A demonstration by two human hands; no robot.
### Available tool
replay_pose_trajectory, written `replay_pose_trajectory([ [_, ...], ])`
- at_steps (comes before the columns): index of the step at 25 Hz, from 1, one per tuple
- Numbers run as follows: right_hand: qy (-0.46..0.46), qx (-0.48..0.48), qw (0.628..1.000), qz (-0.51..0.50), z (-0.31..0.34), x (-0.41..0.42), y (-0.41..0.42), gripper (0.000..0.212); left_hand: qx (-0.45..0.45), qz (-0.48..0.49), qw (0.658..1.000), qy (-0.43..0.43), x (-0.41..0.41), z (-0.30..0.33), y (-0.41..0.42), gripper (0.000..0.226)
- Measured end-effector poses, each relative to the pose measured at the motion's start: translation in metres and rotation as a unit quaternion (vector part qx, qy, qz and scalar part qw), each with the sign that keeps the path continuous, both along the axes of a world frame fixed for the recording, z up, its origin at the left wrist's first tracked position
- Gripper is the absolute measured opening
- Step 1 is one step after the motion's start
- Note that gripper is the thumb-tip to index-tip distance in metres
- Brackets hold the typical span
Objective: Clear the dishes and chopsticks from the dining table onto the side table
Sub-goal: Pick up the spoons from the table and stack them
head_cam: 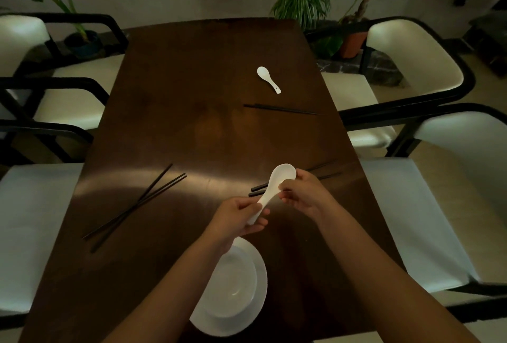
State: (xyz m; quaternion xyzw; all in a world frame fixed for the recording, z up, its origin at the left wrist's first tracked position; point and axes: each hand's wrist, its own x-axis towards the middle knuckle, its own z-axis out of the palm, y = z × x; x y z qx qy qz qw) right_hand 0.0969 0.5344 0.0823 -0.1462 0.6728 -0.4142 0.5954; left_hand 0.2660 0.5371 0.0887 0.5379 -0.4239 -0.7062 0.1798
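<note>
Head view: left hand (238, 216) holds the ceramic spoon (275, 189) by its handle, right hand (300, 195) steadies its bowl; it looks smooth, stiff and breakable.

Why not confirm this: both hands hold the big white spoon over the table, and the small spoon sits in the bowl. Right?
Not quite. In the head view, both hands, left hand and right hand, hold the big spoon, but the small spoon lies on the bare table, far from the bowl.

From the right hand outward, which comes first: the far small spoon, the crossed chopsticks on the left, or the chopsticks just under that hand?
1. Chopsticks under the right hand.
2. Crossed chopsticks, left side.
3. Small spoon, far end.
</note>
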Motion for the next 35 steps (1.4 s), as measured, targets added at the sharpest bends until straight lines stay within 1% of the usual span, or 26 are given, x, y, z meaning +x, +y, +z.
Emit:
replay_pose_trajectory([
  [3,-0.003,-0.022,0.998,0.052,0.010,-0.010,-0.015,0.031,0.017,0.028,0.999,0.011,-0.003,0.003,-0.020,0.018],
  [6,-0.002,-0.049,0.993,0.104,0.025,-0.030,-0.056,0.018,0.017,0.060,0.998,0.031,-0.022,0.013,-0.055,0.014],
  [8,0.010,-0.066,0.990,0.128,0.033,-0.047,-0.094,0.020,0.009,0.086,0.995,0.053,-0.041,0.019,-0.086,0.015],
  [11,0.043,-0.062,0.984,0.161,0.027,-0.081,-0.164,0.029,0.017,0.131,0.988,0.076,-0.070,0.014,-0.139,0.012],
  [12,0.065,-0.061,0.984,0.154,0.019,-0.093,-0.190,0.031,0.021,0.148,0.985,0.081,-0.078,0.008,-0.157,0.011],
  [15,0.172,-0.067,0.980,0.068,-0.020,-0.129,-0.268,0.034,0.049,0.209,0.972,0.095,-0.096,-0.017,-0.206,0.010],
  [16,0.227,-0.069,0.969,0.062,-0.036,-0.139,-0.295,0.031,0.059,0.228,0.967,0.101,-0.101,-0.028,-0.221,0.010],
  [17,0.290,-0.068,0.951,0.084,-0.050,-0.147,-0.317,0.028,0.071,0.247,0.960,0.108,-0.105,-0.037,-0.233,0.011],
  [19,0.392,-0.055,0.906,0.152,-0.074,-0.154,-0.352,0.031,0.094,0.279,0.949,0.113,-0.109,-0.054,-0.251,0.016],
  [20,0.420,-0.050,0.889,0.174,-0.083,-0.156,-0.366,0.033,0.103,0.289,0.945,0.112,-0.110,-0.061,-0.257,0.018],
  [21,0.433,-0.048,0.881,0.184,-0.091,-0.156,-0.378,0.034,0.111,0.297,0.942,0.111,-0.111,-0.068,-0.263,0.020],
  [24,0.462,-0.047,0.865,0.191,-0.108,-0.154,-0.402,0.025,0.126,0.313,0.935,0.107,-0.112,-0.079,-0.277,0.026],
  [26,0.470,-0.029,0.860,0.196,-0.115,-0.153,-0.410,0.020,0.130,0.316,0.933,0.112,-0.113,-0.083,-0.280,0.028],
  [29,0.457,-0.018,0.868,0.194,-0.117,-0.151,-0.411,0.016,0.133,0.317,0.932,0.119,-0.113,-0.084,-0.279,0.029],
  [30,0.444,-0.021,0.874,0.194,-0.115,-0.151,-0.408,0.015,0.132,0.319,0.931,0.120,-0.112,-0.083,-0.278,0.028],
  [31,0.417,-0.026,0.889,0.185,-0.109,-0.151,-0.403,0.015,0.131,0.321,0.930,0.119,-0.112,-0.081,-0.277,0.027],
  [32,0.365,-0.033,0.917,0.160,-0.102,-0.148,-0.395,0.015,0.128,0.325,0.930,0.117,-0.110,-0.079,-0.276,0.026],
  [34,0.193,-0.054,0.975,0.092,-0.078,-0.139,-0.369,0.012,0.123,0.332,0.928,0.117,-0.109,-0.071,-0.272,0.022],
  [35,0.106,-0.069,0.990,0.068,-0.064,-0.132,-0.352,0.007,0.121,0.336,0.926,0.119,-0.109,-0.066,-0.269,0.019],
])
